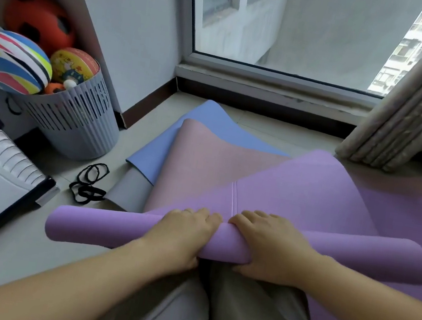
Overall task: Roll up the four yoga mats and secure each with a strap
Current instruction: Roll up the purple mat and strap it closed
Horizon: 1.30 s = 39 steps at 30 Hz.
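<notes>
A slatted basket [72,121] of balls stands on the floor at left. Black straps [89,183] lie near it. A blue mat [149,161] and a pink mat [204,158] lie spread and overlapping. The left hand [181,235] and right hand [268,246] grip the partly rolled purple mat [99,228] side by side at its middle.

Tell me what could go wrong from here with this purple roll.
1. The left hand and right hand hold the half-rolled purple yoga mat only at its middle, so its free ends may coil loosely or skew.
2. The black elastic strap loops lie on the floor to the left; releasing one grip to fetch them may let the roll spring open.
</notes>
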Motion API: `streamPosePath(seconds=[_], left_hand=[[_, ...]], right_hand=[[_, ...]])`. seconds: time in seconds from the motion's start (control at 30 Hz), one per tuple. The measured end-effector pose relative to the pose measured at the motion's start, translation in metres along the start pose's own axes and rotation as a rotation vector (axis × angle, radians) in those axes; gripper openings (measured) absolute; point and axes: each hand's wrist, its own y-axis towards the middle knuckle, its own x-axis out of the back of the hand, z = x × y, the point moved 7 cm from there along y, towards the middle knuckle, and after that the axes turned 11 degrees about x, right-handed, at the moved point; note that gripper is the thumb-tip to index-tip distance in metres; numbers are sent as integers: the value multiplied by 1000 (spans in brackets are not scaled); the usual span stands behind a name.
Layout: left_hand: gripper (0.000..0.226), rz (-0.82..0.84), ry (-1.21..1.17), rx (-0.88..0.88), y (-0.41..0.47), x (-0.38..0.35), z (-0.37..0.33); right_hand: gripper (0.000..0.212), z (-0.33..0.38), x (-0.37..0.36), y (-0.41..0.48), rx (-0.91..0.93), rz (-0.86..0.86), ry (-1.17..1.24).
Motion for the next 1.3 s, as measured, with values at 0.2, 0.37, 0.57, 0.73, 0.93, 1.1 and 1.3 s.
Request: streamPosePath(seconds=[0.2,0.37,0.57,0.73,0.93,1.1,1.3], left_hand=[[61,124,-146,10,13,4,11],[72,-88,72,63,13,3,-1],[55,157,-227,31,35,6,22],[78,-114,57,71,26,6,5],[73,-211,-100,205,36,23,34],[76,-341,-109,263,43,40,59],[89,-429,-20,197,48,33,60]], right_hand=[[49,-7,10,-7,-52,-58,1],[54,-29,9,8,-79,132,175],[48,-24,11,1,-85,-71,-172],[51,-44,14,16,-131,92,56],[67,-55,36,5,-116,-294,-185],[81,-117,45,-69,-802,-992,234],[106,-162,-5,-89,-1617,-1399,1512]])
